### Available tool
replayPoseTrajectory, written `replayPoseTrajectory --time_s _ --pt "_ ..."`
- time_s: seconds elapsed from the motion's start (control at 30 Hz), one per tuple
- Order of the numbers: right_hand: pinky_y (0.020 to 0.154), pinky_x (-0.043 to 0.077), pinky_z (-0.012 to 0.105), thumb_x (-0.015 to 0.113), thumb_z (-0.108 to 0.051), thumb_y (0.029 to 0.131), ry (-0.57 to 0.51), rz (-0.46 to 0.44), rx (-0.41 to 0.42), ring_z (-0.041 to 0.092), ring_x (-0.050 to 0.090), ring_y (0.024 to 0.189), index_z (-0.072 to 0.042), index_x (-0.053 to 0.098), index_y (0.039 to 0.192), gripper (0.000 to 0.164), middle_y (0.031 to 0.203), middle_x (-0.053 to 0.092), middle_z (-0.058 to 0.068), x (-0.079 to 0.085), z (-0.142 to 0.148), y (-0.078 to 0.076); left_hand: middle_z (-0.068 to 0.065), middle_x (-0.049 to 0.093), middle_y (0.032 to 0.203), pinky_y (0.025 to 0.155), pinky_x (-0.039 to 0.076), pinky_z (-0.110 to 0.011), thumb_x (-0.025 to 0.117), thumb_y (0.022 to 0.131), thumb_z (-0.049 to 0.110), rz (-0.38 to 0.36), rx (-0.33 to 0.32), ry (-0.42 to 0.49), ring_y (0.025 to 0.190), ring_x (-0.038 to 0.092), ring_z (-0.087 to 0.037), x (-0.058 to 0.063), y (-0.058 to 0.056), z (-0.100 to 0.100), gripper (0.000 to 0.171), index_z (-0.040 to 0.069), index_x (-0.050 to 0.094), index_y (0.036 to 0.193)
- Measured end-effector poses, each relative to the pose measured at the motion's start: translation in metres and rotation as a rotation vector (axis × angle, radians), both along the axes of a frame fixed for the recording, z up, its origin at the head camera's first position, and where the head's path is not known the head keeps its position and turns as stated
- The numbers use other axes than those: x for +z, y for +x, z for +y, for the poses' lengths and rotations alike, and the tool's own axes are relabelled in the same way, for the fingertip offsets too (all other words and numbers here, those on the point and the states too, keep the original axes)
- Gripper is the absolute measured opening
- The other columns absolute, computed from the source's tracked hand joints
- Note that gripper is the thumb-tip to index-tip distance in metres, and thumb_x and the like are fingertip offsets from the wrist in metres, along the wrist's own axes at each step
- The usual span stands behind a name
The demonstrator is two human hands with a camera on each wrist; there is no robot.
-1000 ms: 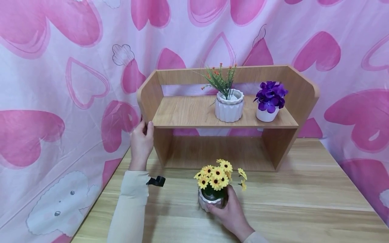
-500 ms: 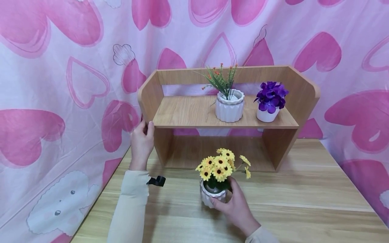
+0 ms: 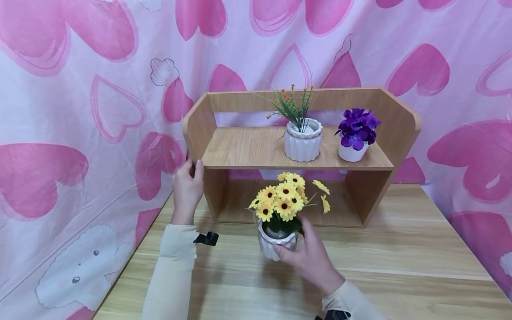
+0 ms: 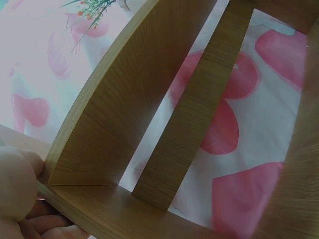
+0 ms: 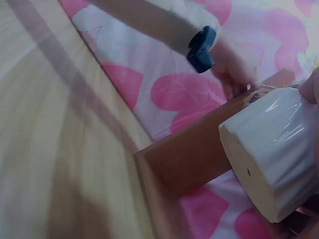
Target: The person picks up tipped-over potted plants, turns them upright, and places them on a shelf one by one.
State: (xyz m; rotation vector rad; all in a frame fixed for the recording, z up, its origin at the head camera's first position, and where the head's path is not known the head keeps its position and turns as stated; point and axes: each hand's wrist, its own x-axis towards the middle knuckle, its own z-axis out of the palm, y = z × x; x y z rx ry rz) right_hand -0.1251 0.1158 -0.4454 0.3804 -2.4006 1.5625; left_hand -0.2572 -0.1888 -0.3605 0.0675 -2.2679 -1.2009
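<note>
My right hand (image 3: 316,262) grips a white fluted flowerpot (image 3: 274,245) of yellow daisy-like flowers (image 3: 284,198), thumb at the near side of the rim. The right wrist view shows the underside of the white pot (image 5: 251,174), with a small hole in it, up off the table. Further left, my left hand (image 3: 187,193) holds the front edge of the side panel of a two-level wooden shelf (image 3: 244,146). In the left wrist view, the thumb of that hand (image 4: 17,186) lies on one face of the panel and the fingers curl round behind.
On the upper board stand a white pot (image 3: 302,144) with grass and small orange flowers, and a smaller white pot (image 3: 352,152) of purple flowers (image 3: 357,126). The shelf stands on a wooden table (image 3: 400,258) before a pink heart-patterned curtain (image 3: 116,178).
My right hand has raised the pot of yellow flowers and carried it forward, closer to the shelf. My left hand has stayed at the shelf's side panel.
</note>
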Motion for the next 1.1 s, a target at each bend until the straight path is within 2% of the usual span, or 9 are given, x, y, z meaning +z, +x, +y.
replayPoseTrajectory --time_s 0.33,0.57,0.87,1.1 --pt "0.112 0.053 0.058 0.092 -0.015 0.08 -0.017 0.115 0.093 0.031 0.066 0.129 -0.005 0.053 0.152 0.082 0.142 0.069 0.012 0.042 -0.009 -0.017 -0.024 0.068 0.144 0.106 0.059 -0.057 0.055 0.113 0.032 -0.007 0.004 0.002 0.127 0.072 -0.04 -0.001 0.001 0.001 0.047 0.005 0.063 0.15" --pt "0.115 0.052 0.06 0.088 -0.018 0.083 -0.008 0.161 0.119 0.033 0.065 0.134 -0.005 0.055 0.152 0.077 0.146 0.068 0.014 0.073 -0.016 -0.034 -0.024 0.066 0.147 0.106 0.059 -0.058 0.055 0.113 0.034 -0.014 0.009 0.001 0.13 0.07 -0.041 -0.001 0.0 0.001 0.048 0.007 0.061 0.153" --pt "0.12 0.05 0.056 0.086 -0.021 0.087 -0.005 0.125 0.16 0.029 0.063 0.136 -0.009 0.054 0.151 0.073 0.147 0.066 0.01 0.105 -0.029 -0.058 -0.025 0.068 0.143 0.106 0.059 -0.058 0.055 0.113 0.032 0.021 0.008 -0.01 0.127 0.072 -0.041 -0.001 -0.001 -0.001 0.046 0.005 0.064 0.15" --pt "0.116 0.054 0.054 0.086 -0.025 0.088 0.007 0.13 0.163 0.03 0.064 0.134 -0.007 0.054 0.15 0.072 0.147 0.066 0.012 0.122 -0.038 -0.077 -0.026 0.068 0.143 0.106 0.059 -0.059 0.055 0.113 0.032 0.015 0.003 -0.007 0.126 0.072 -0.042 -0.001 -0.001 -0.001 0.046 0.004 0.065 0.148"
